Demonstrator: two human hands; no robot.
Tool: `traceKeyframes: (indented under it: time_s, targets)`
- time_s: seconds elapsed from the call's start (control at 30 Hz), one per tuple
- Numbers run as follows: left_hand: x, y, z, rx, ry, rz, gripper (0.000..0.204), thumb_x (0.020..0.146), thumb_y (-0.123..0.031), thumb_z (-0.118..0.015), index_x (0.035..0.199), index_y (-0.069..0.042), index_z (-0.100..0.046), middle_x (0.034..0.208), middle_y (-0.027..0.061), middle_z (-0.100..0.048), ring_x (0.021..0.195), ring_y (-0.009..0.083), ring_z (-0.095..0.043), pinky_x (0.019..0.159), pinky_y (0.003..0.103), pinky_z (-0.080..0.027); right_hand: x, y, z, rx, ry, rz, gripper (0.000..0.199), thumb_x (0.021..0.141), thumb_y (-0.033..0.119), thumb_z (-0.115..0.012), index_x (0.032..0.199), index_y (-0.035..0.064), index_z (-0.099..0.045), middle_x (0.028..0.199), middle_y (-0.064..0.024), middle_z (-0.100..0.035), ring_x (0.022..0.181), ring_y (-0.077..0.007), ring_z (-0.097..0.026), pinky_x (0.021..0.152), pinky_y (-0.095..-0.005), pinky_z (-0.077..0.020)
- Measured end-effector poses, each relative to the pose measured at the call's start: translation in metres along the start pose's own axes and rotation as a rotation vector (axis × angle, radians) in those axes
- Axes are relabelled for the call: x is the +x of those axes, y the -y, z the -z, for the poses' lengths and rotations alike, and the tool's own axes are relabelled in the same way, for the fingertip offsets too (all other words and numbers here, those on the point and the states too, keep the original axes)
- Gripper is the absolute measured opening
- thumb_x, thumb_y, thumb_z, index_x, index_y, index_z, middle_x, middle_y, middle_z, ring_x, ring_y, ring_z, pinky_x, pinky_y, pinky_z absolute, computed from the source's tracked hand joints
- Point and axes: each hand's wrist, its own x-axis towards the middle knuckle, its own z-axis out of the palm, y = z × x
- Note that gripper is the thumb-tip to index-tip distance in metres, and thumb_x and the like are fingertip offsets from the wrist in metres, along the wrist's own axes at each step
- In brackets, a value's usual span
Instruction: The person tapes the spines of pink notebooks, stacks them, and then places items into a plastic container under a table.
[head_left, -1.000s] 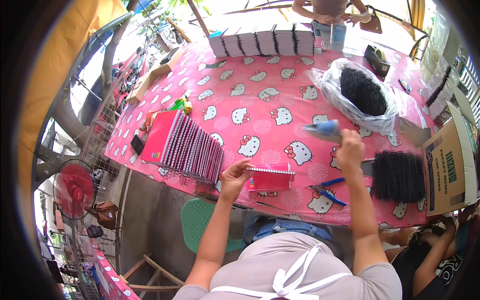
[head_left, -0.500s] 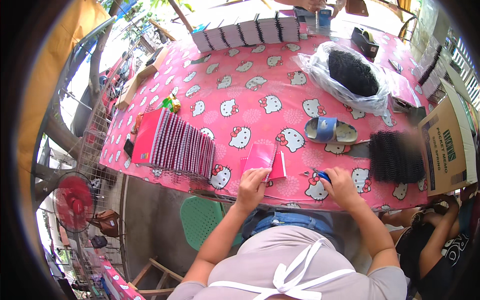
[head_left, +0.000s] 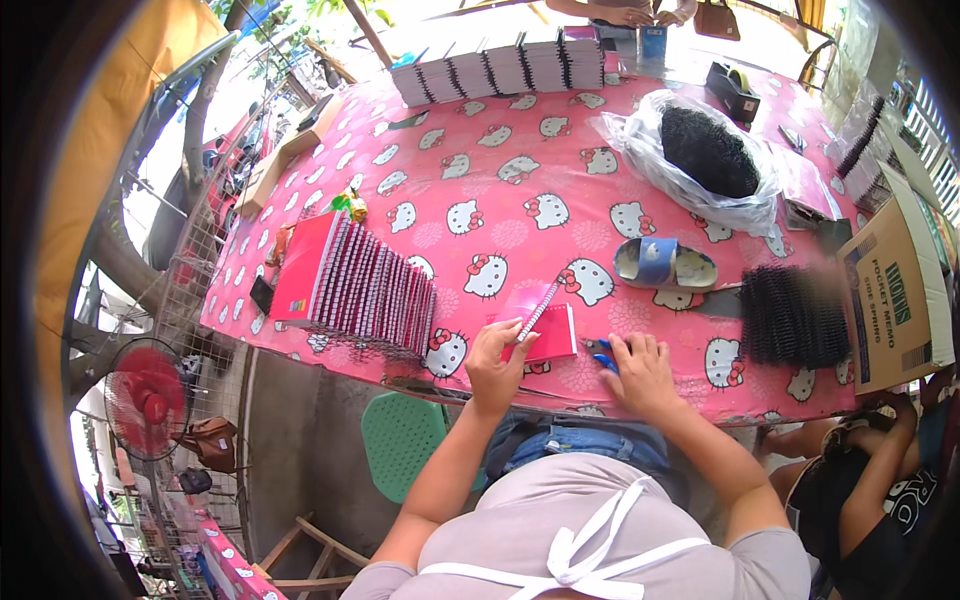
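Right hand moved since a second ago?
Yes: the right hand moved left and toward the person's body, judged against the stack of black coils; it is now beside the blue-handled pliers.

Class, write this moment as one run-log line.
left hand: holding spiral notebook | right hand: open, at blue-handled pliers | red notebook: on table, partly covered | blue-strapped sandal: beyond pliers

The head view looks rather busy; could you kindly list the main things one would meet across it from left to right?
Red fan, stack of red spiral notebooks, left hand, right hand, bundle of black coils, cardboard box.
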Motion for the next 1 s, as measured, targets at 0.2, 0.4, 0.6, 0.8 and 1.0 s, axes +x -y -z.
traceKeyframes:
  time_s: [0.2, 0.4, 0.6, 0.8, 1.0]
  targets:
    - [0.008, -0.009, 0.007, 0.052, 0.007, -0.15, 0.019, 0.07, 0.002, -0.075, 0.086, 0.001, -0.064, 0.089, 0.0145, -0.067, 0.082, 0.0254, -0.065, 0.072, 0.033, -0.052, 0.024, 0.039, 0.045, 0.486, -0.075, 0.168, 0.043, 0.08, 0.025, -0.063, 0.117, 0.0046, -0.055, 0.1, -0.0142, -0.054, 0.099, -0.0286, -0.052, 0.086, -0.042, -0.0392]
    - [0.012, -0.01, 0.011, 0.045, 0.006, -0.188, 0.02, 0.069, 0.006, -0.073, 0.086, 0.001, -0.065, 0.09, 0.0147, -0.068, 0.083, 0.0257, -0.065, 0.072, 0.033, -0.052, 0.031, 0.05, 0.05, 0.437, -0.047, 0.142, 0.043, 0.081, 0.03, -0.063, 0.116, 0.0052, -0.056, 0.105, -0.0148, -0.055, 0.101, -0.0294, -0.051, 0.086, -0.0439, -0.038]
    - [0.012, -0.011, 0.016, 0.028, -0.002, -0.217, 0.022, 0.068, 0.007, -0.073, 0.087, 0.002, -0.065, 0.091, 0.0153, -0.067, 0.083, 0.0263, -0.065, 0.073, 0.033, -0.052, 0.029, 0.049, 0.048, 0.427, -0.168, 0.152, 0.042, 0.08, 0.03, -0.065, 0.113, 0.006, -0.058, 0.102, -0.0141, -0.056, 0.1, -0.0294, -0.051, 0.083, -0.0429, -0.0381]
    - [0.016, -0.013, 0.02, 0.038, 0.039, -0.296, 0.023, 0.068, 0.006, -0.073, 0.089, 0.002, -0.065, 0.092, 0.0153, -0.067, 0.084, 0.0277, -0.065, 0.075, 0.035, -0.052, 0.047, 0.025, 0.046, 1.285, 0.693, -0.29, 0.034, 0.09, 0.033, -0.056, 0.105, 0.0027, -0.062, 0.088, -0.0101, -0.063, 0.079, -0.0193, -0.06, 0.069, -0.0329, -0.0483]
    - [0.022, -0.009, 0.025, 0.054, 0.02, -0.299, 0.024, 0.068, 0.005, -0.074, 0.09, 0.002, -0.065, 0.089, 0.0141, -0.068, 0.081, 0.0261, -0.065, 0.074, 0.034, -0.052, 0.024, 0.017, 0.028, 0.993, 0.244, -0.046, 0.037, 0.087, 0.032, -0.06, 0.108, 0.0022, -0.062, 0.093, -0.0128, -0.064, 0.087, -0.0227, -0.06, 0.075, -0.0369, -0.0471]
